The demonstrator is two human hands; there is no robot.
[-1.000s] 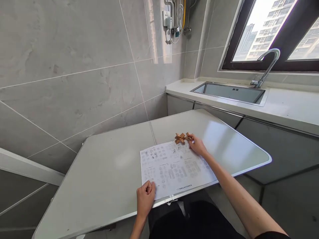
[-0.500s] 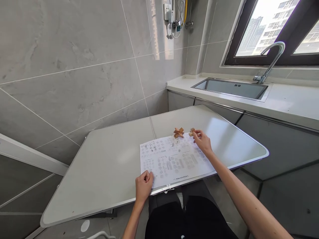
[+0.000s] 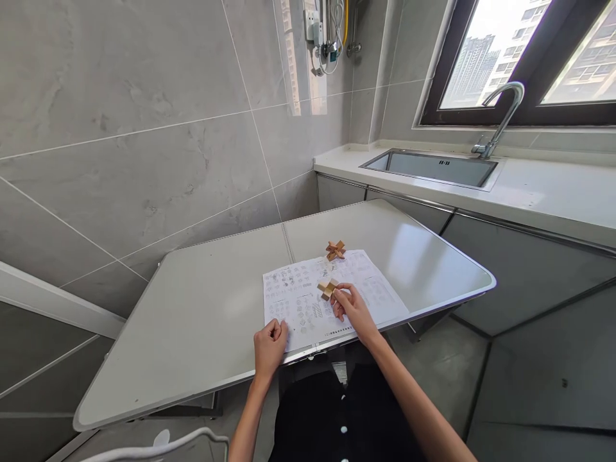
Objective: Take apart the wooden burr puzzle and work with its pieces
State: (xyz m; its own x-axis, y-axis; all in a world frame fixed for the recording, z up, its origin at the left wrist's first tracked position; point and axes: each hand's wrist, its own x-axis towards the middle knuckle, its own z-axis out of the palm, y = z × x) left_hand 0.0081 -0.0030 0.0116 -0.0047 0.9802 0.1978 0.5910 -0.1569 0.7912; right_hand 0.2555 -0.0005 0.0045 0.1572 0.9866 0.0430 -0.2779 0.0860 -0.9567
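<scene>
1. The right hand (image 3: 353, 308) is pinching a small wooden puzzle piece (image 3: 327, 288) between thumb and fingertips, holding it over the middle of the printed sheet (image 3: 308, 301), toward the near edge of the table (image 3: 202, 321). Whether the piece is touching the paper cannot be told.

2. The left hand (image 3: 269, 343) is curled into a loose fist, holding nothing, and is pressing on the near left corner of the printed sheet right at the near edge of the table.

3. An assembled wooden cross puzzle (image 3: 335, 249) is resting at the far edge of the printed sheet, well apart from both hands.

4. Risk, loss of grip: the piece is being gripped only at one end by the fingertips. A slip is likely to send it off the near edge of the table into the lap or onto the floor, as the hand is working near that edge.

5. Risk, sheet movement: the printed sheet is lying flush with the near edge and is being held by one corner only. A drag of the right hand across the paper is likely to swing or crease it.

6. Risk, collision: the cross puzzle is partly standing on the sheet. Any pull on the paper is likely to shift or tip it.
</scene>
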